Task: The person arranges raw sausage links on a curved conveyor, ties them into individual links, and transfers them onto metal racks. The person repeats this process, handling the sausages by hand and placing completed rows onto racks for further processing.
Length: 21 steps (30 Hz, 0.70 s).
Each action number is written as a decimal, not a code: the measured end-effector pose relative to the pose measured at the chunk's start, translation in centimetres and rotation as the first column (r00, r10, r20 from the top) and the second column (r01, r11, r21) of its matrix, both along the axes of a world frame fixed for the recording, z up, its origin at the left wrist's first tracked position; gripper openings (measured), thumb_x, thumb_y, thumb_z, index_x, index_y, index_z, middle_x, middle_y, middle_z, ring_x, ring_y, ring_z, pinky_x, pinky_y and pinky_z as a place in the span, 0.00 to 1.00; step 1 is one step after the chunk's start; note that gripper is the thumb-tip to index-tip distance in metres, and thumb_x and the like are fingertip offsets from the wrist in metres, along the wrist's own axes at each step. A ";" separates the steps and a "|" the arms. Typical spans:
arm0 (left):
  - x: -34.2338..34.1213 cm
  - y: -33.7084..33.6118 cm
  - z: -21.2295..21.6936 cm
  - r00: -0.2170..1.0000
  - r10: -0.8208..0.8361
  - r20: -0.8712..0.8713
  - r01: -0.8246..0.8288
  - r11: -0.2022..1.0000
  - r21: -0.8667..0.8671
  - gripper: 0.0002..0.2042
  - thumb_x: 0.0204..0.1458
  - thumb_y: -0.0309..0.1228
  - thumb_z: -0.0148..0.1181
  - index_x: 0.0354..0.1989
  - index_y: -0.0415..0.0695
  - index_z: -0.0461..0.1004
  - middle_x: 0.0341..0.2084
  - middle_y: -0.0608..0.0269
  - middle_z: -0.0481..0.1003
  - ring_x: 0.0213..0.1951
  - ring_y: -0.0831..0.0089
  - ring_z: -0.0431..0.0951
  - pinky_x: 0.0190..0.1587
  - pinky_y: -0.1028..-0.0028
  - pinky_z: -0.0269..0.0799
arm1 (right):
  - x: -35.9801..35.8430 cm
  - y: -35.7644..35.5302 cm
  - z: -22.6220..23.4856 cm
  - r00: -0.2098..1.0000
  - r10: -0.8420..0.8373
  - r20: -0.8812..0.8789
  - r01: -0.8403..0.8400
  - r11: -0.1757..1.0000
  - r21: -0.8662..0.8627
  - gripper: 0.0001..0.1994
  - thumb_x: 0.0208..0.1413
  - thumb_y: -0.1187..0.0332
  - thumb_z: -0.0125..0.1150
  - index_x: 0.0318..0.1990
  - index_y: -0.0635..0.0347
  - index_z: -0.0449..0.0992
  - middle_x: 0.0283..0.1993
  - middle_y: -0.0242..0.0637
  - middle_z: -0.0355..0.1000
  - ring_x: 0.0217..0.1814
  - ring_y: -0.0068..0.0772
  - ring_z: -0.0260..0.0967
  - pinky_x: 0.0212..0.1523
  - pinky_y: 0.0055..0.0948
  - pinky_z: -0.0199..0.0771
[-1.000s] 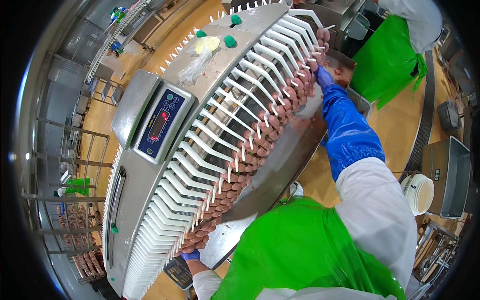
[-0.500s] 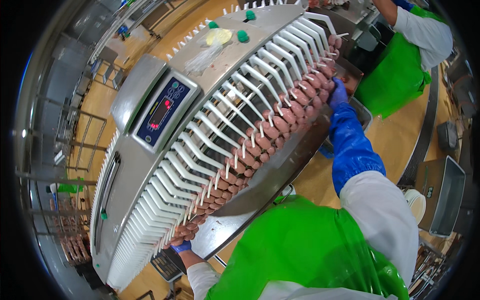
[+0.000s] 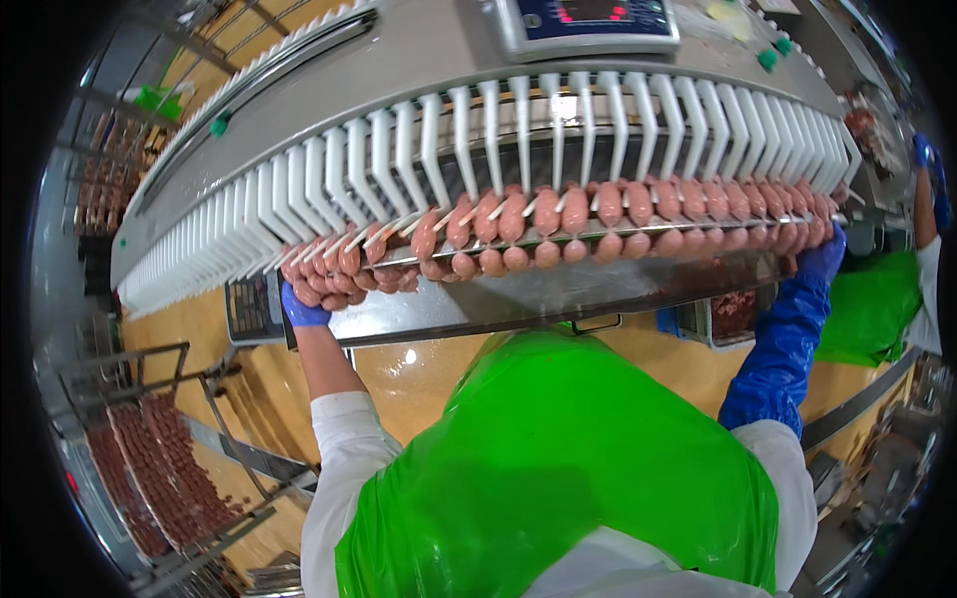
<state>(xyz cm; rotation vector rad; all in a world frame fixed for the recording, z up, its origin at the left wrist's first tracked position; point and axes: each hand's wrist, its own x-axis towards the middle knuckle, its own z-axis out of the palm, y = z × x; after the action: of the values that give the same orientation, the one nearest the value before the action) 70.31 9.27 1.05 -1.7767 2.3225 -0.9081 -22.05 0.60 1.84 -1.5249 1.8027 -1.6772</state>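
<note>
Sausages (image 3: 546,212) partly behind white prongs (image 3: 432,140)

Floor: glossy yellow-tan floor (image 3: 409,387), smooth and wet-looking; white glare shines on it
Floor strip: dark-grey curved band (image 3: 858,403), crossing the floor at right
Lower-left rack: tall open frame of grey metal bars (image 3: 130,355); reddish-brown rows fill it
Upper-left rails: straight silver metal bars (image 3: 130,108); more reddish-brown rows near them
Right rim: cluttered grey metal equipment (image 3: 887,463), too blurred to sort out
</note>
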 end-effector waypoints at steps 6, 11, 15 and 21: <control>5.0 2.8 1.4 -0.425 0.105 -0.899 0.024 0.994 0.104 0.12 0.58 0.30 0.48 0.48 0.40 0.70 0.45 0.63 0.74 0.44 0.73 0.73 0.49 0.70 0.69 | 5.4 -0.6 7.3 0.973 0.193 0.126 -0.188 0.981 -0.053 0.09 0.59 0.70 0.51 0.42 0.65 0.74 0.41 0.30 0.72 0.41 0.22 0.68 0.44 0.27 0.71; 8.3 4.0 4.0 -0.627 0.021 -0.779 -0.091 0.991 0.100 0.06 0.52 0.28 0.55 0.35 0.43 0.76 0.32 0.71 0.77 0.33 0.78 0.72 0.38 0.74 0.71 | 6.8 2.9 10.7 0.993 0.118 0.011 -0.118 0.993 0.003 0.10 0.57 0.70 0.53 0.43 0.64 0.75 0.44 0.33 0.74 0.42 0.24 0.71 0.45 0.28 0.71; 9.8 5.4 7.0 -0.545 0.050 -0.837 -0.067 0.993 0.102 0.07 0.51 0.27 0.55 0.38 0.44 0.75 0.32 0.70 0.76 0.31 0.77 0.72 0.37 0.75 0.71 | 4.9 5.9 12.2 0.964 0.206 0.170 -0.195 0.977 -0.083 0.13 0.54 0.71 0.57 0.48 0.62 0.73 0.48 0.36 0.73 0.46 0.29 0.72 0.48 0.31 0.71; 7.5 8.0 16.5 0.452 0.228 -0.863 -0.326 0.942 0.078 0.11 0.48 0.27 0.56 0.41 0.40 0.74 0.35 0.67 0.76 0.33 0.77 0.73 0.36 0.78 0.69 | 7.6 10.5 16.0 0.989 0.134 0.065 -0.138 0.988 0.072 0.15 0.62 0.67 0.41 0.52 0.63 0.68 0.51 0.39 0.71 0.52 0.33 0.69 0.55 0.34 0.68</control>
<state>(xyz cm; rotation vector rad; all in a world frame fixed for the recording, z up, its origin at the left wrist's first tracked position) 77.80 17.25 17.54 -3.0772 2.2305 0.0226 -14.44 11.15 17.79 -1.5132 1.6723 -1.5558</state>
